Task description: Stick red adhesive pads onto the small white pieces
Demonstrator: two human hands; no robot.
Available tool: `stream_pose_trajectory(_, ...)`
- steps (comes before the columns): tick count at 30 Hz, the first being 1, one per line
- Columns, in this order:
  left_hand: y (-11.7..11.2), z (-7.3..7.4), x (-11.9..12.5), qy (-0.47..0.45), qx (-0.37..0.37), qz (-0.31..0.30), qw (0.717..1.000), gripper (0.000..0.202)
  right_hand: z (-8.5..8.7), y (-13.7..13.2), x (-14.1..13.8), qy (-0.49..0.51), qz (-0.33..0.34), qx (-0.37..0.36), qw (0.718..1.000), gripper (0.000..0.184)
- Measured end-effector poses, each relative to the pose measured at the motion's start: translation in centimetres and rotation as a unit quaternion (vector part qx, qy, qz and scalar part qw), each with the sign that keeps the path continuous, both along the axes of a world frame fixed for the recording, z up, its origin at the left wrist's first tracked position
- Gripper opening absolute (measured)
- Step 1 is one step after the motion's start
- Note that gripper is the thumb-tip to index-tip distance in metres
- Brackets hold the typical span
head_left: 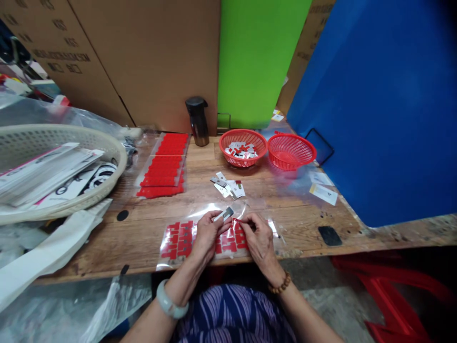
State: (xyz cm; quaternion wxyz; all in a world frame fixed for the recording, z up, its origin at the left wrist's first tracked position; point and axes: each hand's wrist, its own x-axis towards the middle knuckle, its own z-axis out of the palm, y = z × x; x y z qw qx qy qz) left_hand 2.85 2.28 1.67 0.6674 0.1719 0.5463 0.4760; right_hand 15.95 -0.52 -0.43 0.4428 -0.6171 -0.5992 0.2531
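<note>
My left hand (206,234) is closed on a small white card with a dark patch (224,214). Close beside it, my right hand (260,238) pinches the end of a small red piece (236,221). Below both hands lies a clear plastic sheet (163,247) with rows of red cut-out stickers (185,239); my hands hide its middle. A loose pile of small white and grey cards (228,185) lies just beyond my fingers.
Behind the pile stand a red basket (243,163) of small cards and a second red basket (292,164). Stacked red sticker sheets (164,164), a dark flask (197,121) and a big cream basket (119,174) are leftward. A blue panel (385,119) borders the right.
</note>
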Motion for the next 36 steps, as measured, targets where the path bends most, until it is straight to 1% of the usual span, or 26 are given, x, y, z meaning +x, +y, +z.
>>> stream_pose_trajectory(5,0.0,-0.1,0.1,0.002,0.001,0.002,1.0,0.018,0.1,-0.5,0.5,0.038,0.039,0.008,0.998,0.012)
stream_pose_trajectory(9,0.2,0.0,-0.2,-0.001,-0.005,-0.011,1.0,0.019,0.4,-0.8,1.1,0.113,0.02,-0.036,0.993,0.008)
stream_pose_trajectory(11,0.0,0.2,-0.6,-0.005,-0.008,-0.032,0.999,0.019,0.9,-1.0,1.3,0.148,0.017,-0.052,0.987,0.008)
stream_pose_trajectory(13,-0.5,0.7,-1.2,-0.012,-0.01,-0.067,0.998,0.019,1.6,-1.3,1.5,0.167,0.027,-0.054,0.984,0.01)
stream_pose_trajectory(17,-2.2,2.1,-2.7,-0.043,-0.022,-0.132,0.99,0.02,3.3,-2.0,1.3,0.162,0.069,-0.078,0.981,0.009)
stream_pose_trajectory(19,-3.1,2.7,-3.3,-0.049,-0.029,-0.149,0.987,0.022,3.8,-2.3,0.9,0.154,0.086,-0.089,0.98,0.008)
stream_pose_trajectory(21,-3.8,3.1,-3.6,-0.047,-0.033,-0.157,0.986,0.023,3.9,-2.5,0.4,0.153,0.099,-0.095,0.979,0.007)
stream_pose_trajectory(25,-4.6,3.4,-3.8,-0.037,-0.039,-0.158,0.986,0.024,3.7,-2.8,-0.4,0.159,0.118,-0.101,0.975,0.006)
stream_pose_trajectory(32,-4.9,3.6,-3.6,-0.029,-0.031,-0.168,0.985,0.028,4.2,-3.1,-0.7,0.133,0.112,-0.101,0.98,0.006)
stream_pose_trajectory(36,-4.9,3.7,-3.5,-0.019,-0.025,-0.177,0.984,0.029,4.2,-3.2,-0.7,0.129,0.11,-0.099,0.981,0.006)
